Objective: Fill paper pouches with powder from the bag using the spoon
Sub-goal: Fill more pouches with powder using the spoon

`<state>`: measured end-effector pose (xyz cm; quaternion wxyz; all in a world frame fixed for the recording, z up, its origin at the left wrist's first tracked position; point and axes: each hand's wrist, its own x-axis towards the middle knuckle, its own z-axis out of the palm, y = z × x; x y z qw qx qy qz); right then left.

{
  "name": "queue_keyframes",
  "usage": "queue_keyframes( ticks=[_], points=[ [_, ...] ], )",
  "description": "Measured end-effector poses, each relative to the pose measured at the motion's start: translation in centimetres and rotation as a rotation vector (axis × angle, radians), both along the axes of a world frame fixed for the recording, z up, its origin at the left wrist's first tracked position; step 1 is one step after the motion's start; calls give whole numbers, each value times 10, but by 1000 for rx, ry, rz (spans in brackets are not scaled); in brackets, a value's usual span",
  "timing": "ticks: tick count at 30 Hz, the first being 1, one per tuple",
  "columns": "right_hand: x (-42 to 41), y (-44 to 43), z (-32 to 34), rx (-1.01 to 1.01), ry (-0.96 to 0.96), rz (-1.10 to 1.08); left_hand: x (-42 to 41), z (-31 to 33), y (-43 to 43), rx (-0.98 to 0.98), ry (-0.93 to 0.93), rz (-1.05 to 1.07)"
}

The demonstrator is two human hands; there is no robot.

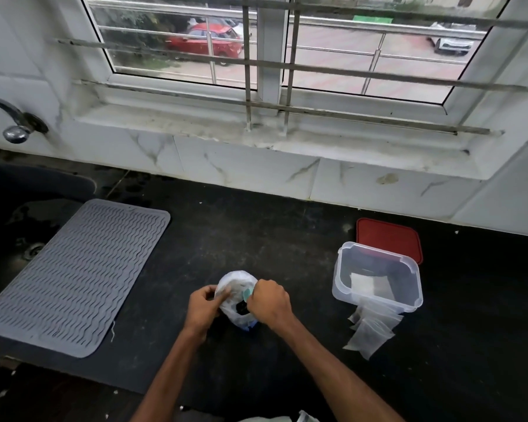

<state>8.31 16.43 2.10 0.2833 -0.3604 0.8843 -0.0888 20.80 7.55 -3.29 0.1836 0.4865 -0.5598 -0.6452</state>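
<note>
The black countertop (256,226) is stretching below a barred window (287,50), and a grey ribbed mat (73,278) is lying on its left part. Toward the right, a clear plastic container (338,281) is standing open, with its red lid (390,236) lying flat just behind it. One pale paper pouch (371,284) is lying inside the container. A small heap of translucent, whitish paper pouches (369,330) is resting against its front wall, fanning out onto the counter.

Near the front middle of the counter, the bag (237,283) is sitting upright between both hands. It is a thin, crinkled, white see-through plastic, its mouth is gaping upward, and something dark is showing through inside. The left hand (203,306) is pinching the bag's left rim between thumb and fingers. The right hand (269,300) is closing in a fist round the teal spoon (246,293), which is poking down into the bag's mouth, with only a short piece showing.
</note>
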Motion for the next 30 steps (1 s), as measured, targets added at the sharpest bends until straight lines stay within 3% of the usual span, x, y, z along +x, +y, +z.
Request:
queue_keyframes(
  ticks=[5,15,19,24,30],
  points=[
    [-3,2,-3,11,-24,15,-10,-5,-3,-65,-85,139],
    [-14,13,-3,-1,-61,24,-29,6,10,-258,-305,114],
    [-17,13,-2,-17,-54,38,-33,7,10,-196,-343,107],
    [-19,14,0,2,25,103,-32,0,11,-176,-417,31],
    [-12,13,2,89,223,284,-31,15,30,-407,-490,69]
  ],
)
